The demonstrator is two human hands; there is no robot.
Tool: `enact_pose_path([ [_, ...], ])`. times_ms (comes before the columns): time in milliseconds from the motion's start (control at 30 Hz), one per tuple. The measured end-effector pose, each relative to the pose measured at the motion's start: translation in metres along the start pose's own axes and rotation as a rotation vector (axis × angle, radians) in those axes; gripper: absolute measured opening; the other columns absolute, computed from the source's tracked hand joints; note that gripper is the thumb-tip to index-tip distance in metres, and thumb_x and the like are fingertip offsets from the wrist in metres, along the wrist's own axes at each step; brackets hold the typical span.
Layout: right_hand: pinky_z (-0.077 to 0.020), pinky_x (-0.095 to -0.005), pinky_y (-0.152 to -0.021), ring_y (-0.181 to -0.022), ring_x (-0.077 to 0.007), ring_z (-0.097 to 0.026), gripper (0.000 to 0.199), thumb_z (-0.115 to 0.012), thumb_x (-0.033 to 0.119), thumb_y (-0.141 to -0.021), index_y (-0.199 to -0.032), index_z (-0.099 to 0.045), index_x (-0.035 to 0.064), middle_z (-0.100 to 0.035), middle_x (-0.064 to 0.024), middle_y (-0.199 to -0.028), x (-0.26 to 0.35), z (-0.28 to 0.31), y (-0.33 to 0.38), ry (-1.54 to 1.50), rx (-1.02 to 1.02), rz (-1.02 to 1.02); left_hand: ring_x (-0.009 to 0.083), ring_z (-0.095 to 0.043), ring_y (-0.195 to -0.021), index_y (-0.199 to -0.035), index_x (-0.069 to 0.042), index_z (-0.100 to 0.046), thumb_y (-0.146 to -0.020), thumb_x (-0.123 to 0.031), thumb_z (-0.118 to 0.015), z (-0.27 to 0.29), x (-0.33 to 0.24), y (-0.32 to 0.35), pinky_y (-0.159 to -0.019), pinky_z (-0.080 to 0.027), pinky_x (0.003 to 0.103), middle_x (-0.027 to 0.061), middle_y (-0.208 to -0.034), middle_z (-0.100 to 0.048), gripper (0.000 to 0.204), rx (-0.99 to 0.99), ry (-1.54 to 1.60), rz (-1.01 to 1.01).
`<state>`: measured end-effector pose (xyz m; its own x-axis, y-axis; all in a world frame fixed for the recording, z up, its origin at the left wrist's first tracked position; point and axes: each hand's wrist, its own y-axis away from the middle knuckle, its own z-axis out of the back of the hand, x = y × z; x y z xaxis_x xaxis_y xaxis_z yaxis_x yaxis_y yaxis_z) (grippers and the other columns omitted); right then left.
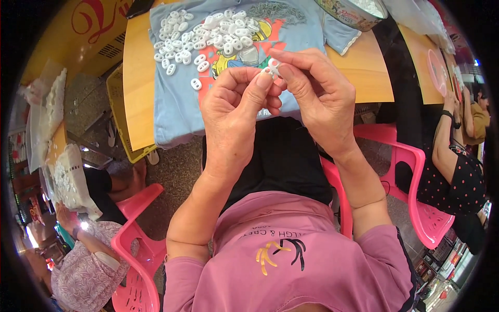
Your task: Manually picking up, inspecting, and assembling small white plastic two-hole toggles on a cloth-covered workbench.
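Note:
Close together above the near part of a blue printed T-shirt (174,112), my two hands meet at a small white two-holed plastic piece (274,63). My left hand (234,101) pinches it from the left between thumb and fingers. From the other side, the thumb and index finger of my right hand (325,99) press on it. Fingertips hide part of the piece, and anything else small between them cannot be made out. Beyond my left hand lies a loose pile of similar white oval pieces (218,31), with a single piece (196,83) nearest me.
A heap of tiny dark metal pins (278,11) lies on the shirt's far side. At the far right stands a round tin (353,14) holding white pieces. The shirt covers a wooden table (371,73). Pink chairs (416,171) and other people sit on both sides.

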<state>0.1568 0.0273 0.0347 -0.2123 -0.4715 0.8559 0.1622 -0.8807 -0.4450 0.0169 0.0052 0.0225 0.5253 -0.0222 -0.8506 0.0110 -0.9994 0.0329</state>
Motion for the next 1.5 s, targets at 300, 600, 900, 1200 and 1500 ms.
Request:
enact_pose_path([
  [300,-0.0462,-0.0206,-0.068,-0.08,-0.0078,-0.057,0.018,-0.059,-0.001,-0.094,-0.109,-0.066,-0.003,-0.061,-0.0052,-0.096,-0.002,-0.003,0.0,0.02,0.021,0.022,0.0134,-0.062,-0.069,-0.096,0.003,-0.059,-0.093,-0.011,-0.064,0.004,0.001,-0.001,-0.063,-0.052,0.026,0.0108,-0.083,-0.067,0.015,-0.007,0.055,0.03],
  [600,-0.0435,-0.0188,-0.069,-0.079,-0.0054,-0.053,0.019,-0.06,0.007,-0.095,-0.112,-0.066,-0.0002,-0.061,-0.0005,-0.091,-0.001,-0.001,0.006,-0.404,0.018,-0.324,0.0113,-0.061,-0.084,-0.1,0.0,-0.06,-0.092,-0.009,-0.066,0.016,0.002,-0.007,-0.074,-0.051,0.024,0.0053,-0.093,-0.064,0.013,0.105,-0.185,-0.074],
  [900,-0.0462,-0.0216,-0.071,-0.084,-0.0072,-0.057,0.065,-0.063,0.009,-0.094,-0.148,-0.026,0.0048,-0.065,-0.0044,-0.096,0.0,0.007,0.007,-0.74,0.174,-0.39,0.0184,-0.046,-0.122,-0.128,-0.003,-0.057,-0.096,-0.036,-0.059,0.02,0.022,-0.006,-0.098,-0.042,0.032,0.0103,-0.136,-0.046,0.046,0.32,-0.166,-0.226],
  [1200,-0.0454,-0.0219,-0.073,-0.085,-0.0077,-0.056,0.079,-0.065,0.006,-0.092,-0.152,-0.014,0.0072,-0.065,-0.0053,-0.099,0.012,-0.01,0.013,-0.813,0.188,-0.425,0.0238,-0.045,-0.129,-0.119,-0.002,-0.063,-0.095,-0.025,-0.061,0.024,0.02,0.01,-0.106,-0.036,0.038,0.0138,-0.136,-0.052,0.033,0.348,0.043,-0.205],
  [1500,-0.044,-0.0208,-0.074,-0.087,-0.0067,-0.054,0.075,-0.064,0.005,-0.092,-0.152,-0.019,0.0069,-0.062,-0.0035,-0.101,0.015,-0.022,0.013,-0.802,0.178,-0.449,0.0271,-0.052,-0.123,-0.109,0.0,-0.067,-0.093,-0.018,-0.063,0.027,0.015,0.009,-0.106,-0.038,0.041,0.0141,-0.121,-0.062,0.025,0.278,0.102,-0.259],
])
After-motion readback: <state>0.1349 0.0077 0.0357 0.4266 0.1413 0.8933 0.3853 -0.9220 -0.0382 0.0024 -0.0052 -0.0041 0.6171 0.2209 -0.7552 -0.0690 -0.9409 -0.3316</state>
